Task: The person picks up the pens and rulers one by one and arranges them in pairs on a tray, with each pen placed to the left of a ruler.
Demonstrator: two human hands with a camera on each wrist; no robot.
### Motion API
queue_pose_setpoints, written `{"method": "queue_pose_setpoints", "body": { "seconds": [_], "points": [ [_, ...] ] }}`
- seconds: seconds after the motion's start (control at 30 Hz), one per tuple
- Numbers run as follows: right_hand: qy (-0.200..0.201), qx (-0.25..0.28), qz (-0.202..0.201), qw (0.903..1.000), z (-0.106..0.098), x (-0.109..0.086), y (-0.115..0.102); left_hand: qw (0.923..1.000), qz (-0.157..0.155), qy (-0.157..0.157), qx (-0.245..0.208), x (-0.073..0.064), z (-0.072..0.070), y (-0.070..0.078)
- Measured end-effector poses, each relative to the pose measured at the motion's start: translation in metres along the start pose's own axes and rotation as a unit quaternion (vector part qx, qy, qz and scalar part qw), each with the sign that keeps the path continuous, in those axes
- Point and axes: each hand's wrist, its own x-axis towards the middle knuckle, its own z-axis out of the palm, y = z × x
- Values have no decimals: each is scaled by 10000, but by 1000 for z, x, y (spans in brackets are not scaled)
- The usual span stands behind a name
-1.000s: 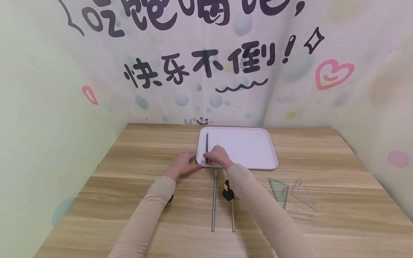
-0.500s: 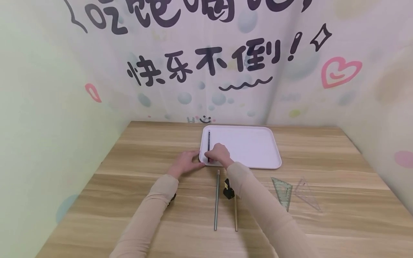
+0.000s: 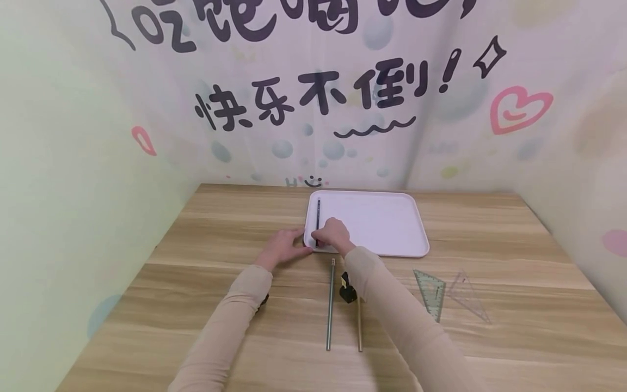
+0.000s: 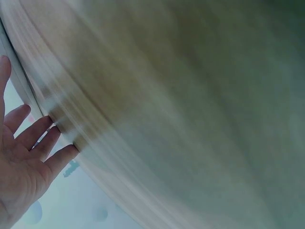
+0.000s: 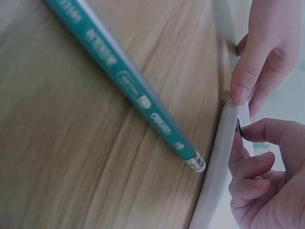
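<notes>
In the head view a white tray (image 3: 377, 223) lies toward the back of the wooden table. A black pencil (image 3: 318, 209) lies lengthwise along the tray's left side. My right hand (image 3: 334, 234) pinches its near end between thumb and finger, the other fingers curled, as the right wrist view shows. My left hand (image 3: 281, 247) rests at the tray's front left corner, fingers extended and thumb against the rim. In front of the tray lies a green pencil (image 3: 330, 305) with its eraser end toward it; its HB marking shows in the right wrist view.
Right of the green pencil are a black object with a yellow patch (image 3: 348, 294) and a gold pencil (image 3: 360, 326), partly behind my right sleeve. A greenish set square (image 3: 432, 291) and a clear set square (image 3: 468, 299) lie farther right. My left sleeve hides most of another black object (image 3: 265, 300).
The head view has shifted slightly, so everything appears a little farther right. Both hands keep their places at the tray, and the black pencil stays along its left side.
</notes>
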Motion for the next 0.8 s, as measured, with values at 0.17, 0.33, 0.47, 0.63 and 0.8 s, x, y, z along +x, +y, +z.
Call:
{"method": "queue_pose_setpoints", "body": {
  "seconds": [0.17, 0.33, 0.47, 0.63, 0.8],
  "points": [
    [25, 36, -19, 10000, 0, 0, 0, 10000, 39, -18, 41, 0, 0, 1],
    [94, -17, -75, 9999, 0, -2, -2, 10000, 9, 28, -8, -1, 0, 2],
    [153, -92, -93, 9998, 0, -3, -3, 10000, 32, 49, -9, -1, -1, 3],
    [209, -122, -100, 9997, 2, -1, -2, 9999, 58, 69, -49, -1, -1, 3],
    [253, -163, -129, 9995, 2, -1, -2, 9997, 144, 160, -110, -3, -2, 4]
  ]
}}
